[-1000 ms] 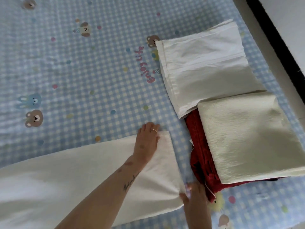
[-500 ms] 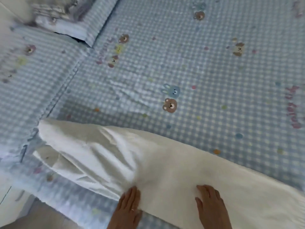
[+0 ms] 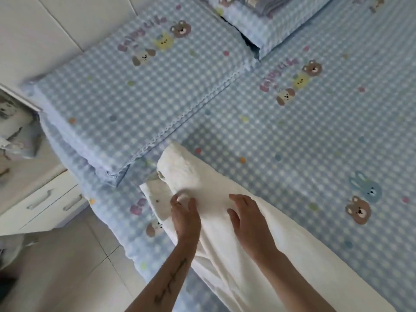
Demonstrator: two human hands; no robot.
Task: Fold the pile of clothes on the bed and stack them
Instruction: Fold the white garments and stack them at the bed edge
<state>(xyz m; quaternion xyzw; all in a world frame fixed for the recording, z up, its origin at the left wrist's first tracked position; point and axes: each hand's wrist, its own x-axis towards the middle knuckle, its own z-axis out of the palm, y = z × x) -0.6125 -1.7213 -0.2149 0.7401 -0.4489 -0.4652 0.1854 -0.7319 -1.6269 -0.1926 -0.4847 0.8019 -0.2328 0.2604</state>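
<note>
1. Both hands now further up the white garment (image 3: 225, 199), nearer its end by the pillow (image 3: 135, 97).
2. Left hand (image 3: 185, 218) pinches a fold; right hand (image 3: 247, 219) lies flat, fingers loose.
3. Garment lies along the bed (image 3: 315, 131) edge.

Both arms are bare from the wrist up to where they leave the view; no sleeve shows on either. The left forearm (image 3: 171, 275) carries a dark line tattoo running lengthwise along it, thin strokes crossed by short ticks, its detail too blurred to read. The left hand (image 3: 185, 218) and the right hand (image 3: 249, 218) wear no glove, and no watch or bracelet shows at either wrist. The right forearm (image 3: 299, 280) is unmarked.
</note>
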